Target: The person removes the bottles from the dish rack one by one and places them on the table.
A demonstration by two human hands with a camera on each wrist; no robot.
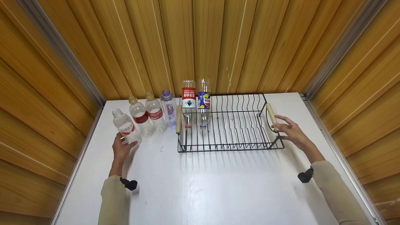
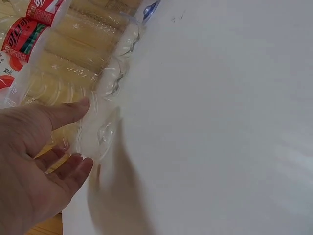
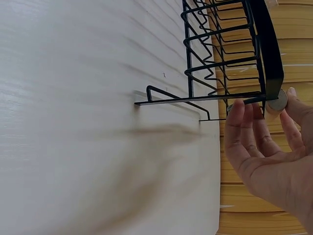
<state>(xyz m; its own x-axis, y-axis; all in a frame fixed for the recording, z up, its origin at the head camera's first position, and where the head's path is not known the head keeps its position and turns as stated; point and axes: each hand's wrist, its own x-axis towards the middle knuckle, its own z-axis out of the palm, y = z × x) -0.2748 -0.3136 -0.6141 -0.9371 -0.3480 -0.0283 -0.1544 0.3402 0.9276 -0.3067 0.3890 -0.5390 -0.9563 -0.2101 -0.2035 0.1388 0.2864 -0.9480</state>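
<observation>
On wht tbl [image 1: 218, 187] | btls [image 1: 127, 128], blk rack [image 1: 231, 111] | wood-look walls [image 1: 237, 47] L/R/back

Head cam faces forward and down; wrist cams sit way closer, sharing its bottles [image 2: 73, 44] (left cam, upper left) and rack [image 3: 270, 54] (right cam, upper right).

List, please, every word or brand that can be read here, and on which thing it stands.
"农夫山泉", upside down: red-and-white label of an inverted bottle.
"可口": red label, left wrist view; the rest is unclear.
Too small or blurred: blue-and-yellow label, leftmost bottle, second red label, purple-tinted bottle.
</observation>
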